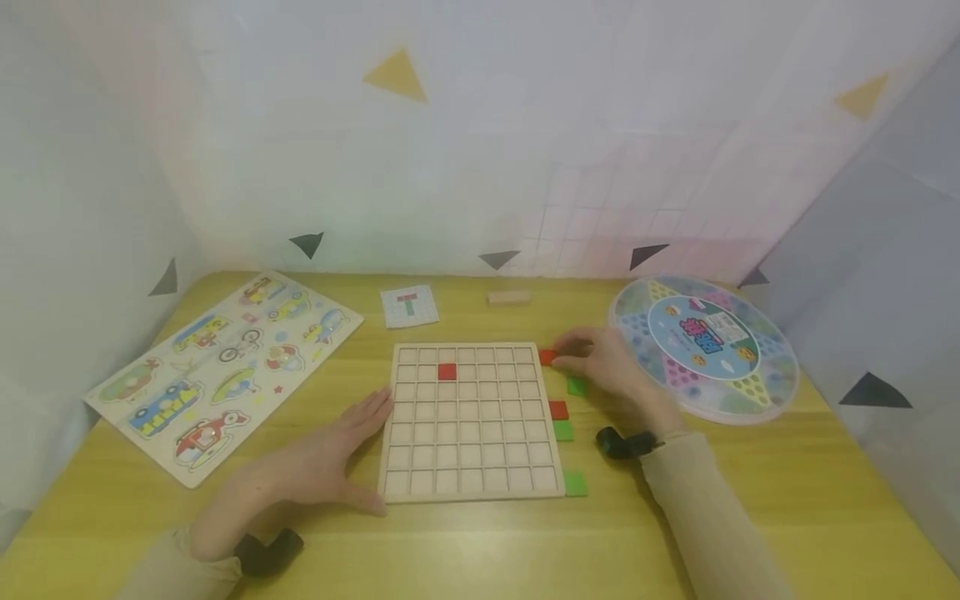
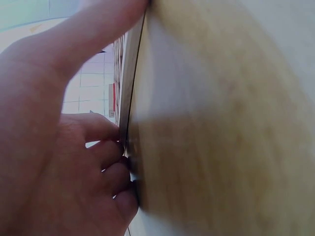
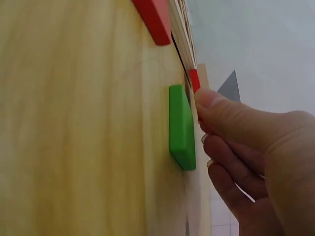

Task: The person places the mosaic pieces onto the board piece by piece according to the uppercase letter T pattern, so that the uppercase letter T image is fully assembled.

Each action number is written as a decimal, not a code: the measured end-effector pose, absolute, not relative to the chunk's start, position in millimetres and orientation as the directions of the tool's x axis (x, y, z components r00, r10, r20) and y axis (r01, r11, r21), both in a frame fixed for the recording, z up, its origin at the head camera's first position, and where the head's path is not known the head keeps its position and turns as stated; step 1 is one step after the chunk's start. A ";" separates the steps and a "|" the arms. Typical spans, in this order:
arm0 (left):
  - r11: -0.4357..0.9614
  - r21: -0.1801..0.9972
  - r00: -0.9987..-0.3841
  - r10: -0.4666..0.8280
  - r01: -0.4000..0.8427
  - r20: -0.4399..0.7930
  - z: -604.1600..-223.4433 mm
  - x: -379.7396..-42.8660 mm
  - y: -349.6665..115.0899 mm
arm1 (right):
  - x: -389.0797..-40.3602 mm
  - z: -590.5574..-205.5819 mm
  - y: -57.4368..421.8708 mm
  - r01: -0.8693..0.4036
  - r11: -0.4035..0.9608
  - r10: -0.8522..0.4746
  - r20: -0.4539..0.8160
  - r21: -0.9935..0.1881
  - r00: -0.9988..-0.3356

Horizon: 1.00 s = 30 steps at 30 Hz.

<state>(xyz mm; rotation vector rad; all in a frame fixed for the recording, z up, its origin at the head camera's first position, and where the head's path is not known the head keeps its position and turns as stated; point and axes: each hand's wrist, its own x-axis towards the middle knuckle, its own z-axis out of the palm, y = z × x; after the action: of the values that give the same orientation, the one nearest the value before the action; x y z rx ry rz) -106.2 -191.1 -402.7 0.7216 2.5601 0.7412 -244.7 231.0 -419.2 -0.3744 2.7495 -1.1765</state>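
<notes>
A square wooden grid board (image 1: 472,433) lies on the table, with one red tile (image 1: 447,372) in a cell of its second row. My left hand (image 1: 318,461) rests by the board's left side, thumb and fingers spread and touching its edge. At the upper right corner my right hand (image 1: 611,364) pinches another red tile (image 1: 547,357) between thumb and fingers. Close to that hand lies a green tile (image 3: 182,128). Further down the board's right edge are a red tile (image 1: 558,410), a green tile (image 1: 563,431) and, at the lower corner, another green tile (image 1: 575,484).
Behind the board lie a small card (image 1: 420,317) with a red and green T pattern and a wooden block (image 1: 509,297). A vehicle picture puzzle (image 1: 258,350) is at left. The round game board (image 1: 772,358) at right lies close to my right hand.
</notes>
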 end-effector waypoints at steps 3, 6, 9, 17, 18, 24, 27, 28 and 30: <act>0.725 0.584 -0.796 0.568 0.365 -0.208 -403.1 -106.0 -190.5 | -243.0 -417.6 232.8 -0.165 0.667 -0.260 -0.019 -0.727 -0.966; 0.726 0.585 -0.798 0.565 0.361 -0.209 -404.0 -105.4 -190.2 | -242.1 -416.4 233.8 -0.180 0.666 -0.260 0.001 -0.724 -0.966; 0.725 0.588 -0.799 0.564 0.360 -0.206 -404.8 -105.0 -190.3 | -242.1 -415.9 233.9 -0.203 0.669 -0.262 0.028 -0.715 -0.965; 0.718 0.591 -0.796 0.571 0.367 -0.199 -405.0 -105.3 -190.3 | -242.5 -411.7 232.7 -0.251 0.686 -0.269 0.083 -0.683 -0.960; 0.718 0.590 -0.797 0.571 0.368 -0.198 -405.1 -105.5 -190.3 | -242.4 -410.9 232.3 -0.261 0.688 -0.272 0.093 -0.677 -0.958; 0.720 0.582 -0.798 0.572 0.378 -0.190 -406.5 -106.9 -190.9 | -241.6 -406.6 230.4 -0.286 0.688 -0.277 0.123 -0.668 -0.953; 0.722 0.583 -0.799 0.569 0.373 -0.194 -406.5 -107.1 -191.5 | -240.6 -404.4 229.8 -0.282 0.688 -0.272 0.122 -0.668 -0.954; 0.722 0.584 -0.799 0.569 0.372 -0.195 -406.4 -107.2 -191.6 | -240.2 -403.5 229.6 -0.280 0.689 -0.269 0.123 -0.669 -0.955; 0.722 0.586 -0.799 0.568 0.369 -0.196 -406.1 -107.4 -192.0 | -238.7 -400.7 228.2 -0.282 0.685 -0.266 0.130 -0.671 -0.955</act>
<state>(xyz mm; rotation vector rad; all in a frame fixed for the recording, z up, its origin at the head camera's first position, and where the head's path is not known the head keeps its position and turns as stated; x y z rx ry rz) -107.4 -192.0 -406.1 0.7264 2.5637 0.7610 -238.7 228.2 -400.7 -0.4720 2.9043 -1.1631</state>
